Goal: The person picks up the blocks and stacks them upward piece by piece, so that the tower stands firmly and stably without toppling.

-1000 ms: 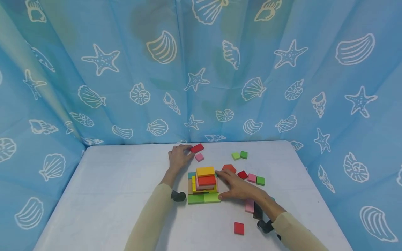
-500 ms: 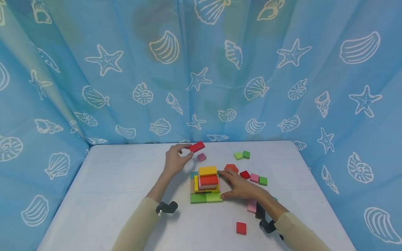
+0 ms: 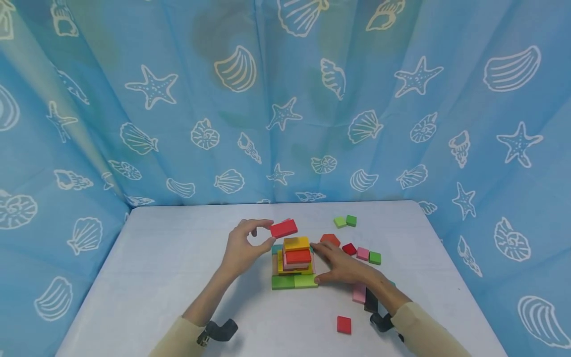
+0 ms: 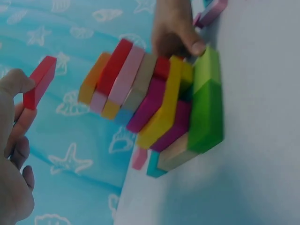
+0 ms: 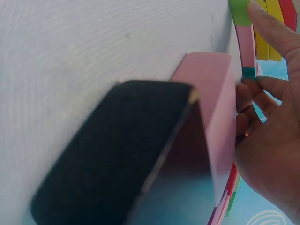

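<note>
My left hand pinches a flat red block between thumb and fingers, in the air behind and just above a stack of coloured wooden blocks. The left wrist view shows that red block apart from the tower, whose orange, red, pink, beige and purple layers rest on a wider base. Two green blocks form the front of the base. My right hand rests against the right side, thumb touching the light green block, a finger touching the teal one.
Right of the stack lie an orange-red block, a dark red one, a pink one and a green one. Pink and black blocks lie beneath my right wrist. A red block lies near the front.
My left hand has picked the red block up off the table's back and moved it towards me, to just behind the stack. The right hand has stayed at the base.
</note>
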`<action>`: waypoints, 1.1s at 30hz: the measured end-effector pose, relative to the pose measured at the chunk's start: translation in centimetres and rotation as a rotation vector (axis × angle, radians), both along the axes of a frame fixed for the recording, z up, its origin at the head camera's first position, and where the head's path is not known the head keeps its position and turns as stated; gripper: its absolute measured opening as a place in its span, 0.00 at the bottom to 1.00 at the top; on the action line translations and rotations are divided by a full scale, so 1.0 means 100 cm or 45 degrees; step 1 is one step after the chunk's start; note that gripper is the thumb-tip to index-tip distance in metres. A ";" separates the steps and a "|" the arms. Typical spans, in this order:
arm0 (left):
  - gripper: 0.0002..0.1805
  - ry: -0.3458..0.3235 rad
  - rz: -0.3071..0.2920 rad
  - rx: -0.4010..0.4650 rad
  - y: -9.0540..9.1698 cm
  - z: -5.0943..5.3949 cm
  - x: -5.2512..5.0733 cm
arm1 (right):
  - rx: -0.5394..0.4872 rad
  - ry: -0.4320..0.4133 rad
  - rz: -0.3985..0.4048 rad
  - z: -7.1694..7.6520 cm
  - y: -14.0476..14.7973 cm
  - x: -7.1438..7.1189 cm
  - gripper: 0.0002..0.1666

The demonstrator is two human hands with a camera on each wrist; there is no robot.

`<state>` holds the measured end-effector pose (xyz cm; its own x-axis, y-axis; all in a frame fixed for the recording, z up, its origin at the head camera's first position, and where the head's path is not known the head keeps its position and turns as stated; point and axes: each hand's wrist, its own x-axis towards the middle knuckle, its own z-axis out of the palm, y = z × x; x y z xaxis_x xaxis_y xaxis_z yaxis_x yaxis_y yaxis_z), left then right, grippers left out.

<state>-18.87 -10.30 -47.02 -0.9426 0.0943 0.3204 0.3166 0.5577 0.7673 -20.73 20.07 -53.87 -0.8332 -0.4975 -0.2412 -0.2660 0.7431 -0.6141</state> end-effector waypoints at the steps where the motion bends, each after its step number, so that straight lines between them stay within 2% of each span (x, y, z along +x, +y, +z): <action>1: 0.23 0.005 -0.017 -0.010 0.001 0.000 0.004 | 0.001 -0.001 0.000 0.000 0.000 0.000 0.62; 4: 0.22 0.016 -0.078 -0.033 0.005 -0.002 0.015 | 0.002 -0.004 -0.002 -0.001 0.001 -0.001 0.63; 8: 0.20 -0.008 -0.154 -0.041 0.010 -0.009 0.022 | 0.012 0.000 -0.011 -0.002 0.001 -0.001 0.63; 12: 0.18 -0.033 -0.199 -0.058 0.013 -0.019 0.025 | 0.009 0.004 -0.011 -0.002 0.000 -0.001 0.62; 17: 0.17 -0.020 -0.246 -0.092 0.015 -0.028 0.025 | 0.013 0.005 -0.009 -0.002 0.000 0.000 0.61; 26: 0.18 0.107 -0.216 -0.119 0.018 -0.033 0.026 | 0.010 0.002 -0.016 -0.002 0.000 -0.001 0.61; 30: 0.21 0.100 -0.201 -0.124 0.018 -0.032 0.026 | 0.009 0.003 -0.014 -0.001 0.000 0.000 0.61; 33: 0.29 0.079 -0.184 -0.143 0.019 -0.031 0.024 | 0.012 0.000 -0.014 0.000 -0.001 0.000 0.61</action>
<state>-16.47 -8.35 -50.14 -0.8955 0.2658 0.3569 0.4441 0.5841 0.6794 -20.71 19.98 -53.84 -0.8387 -0.4860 -0.2459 -0.2578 0.7519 -0.6068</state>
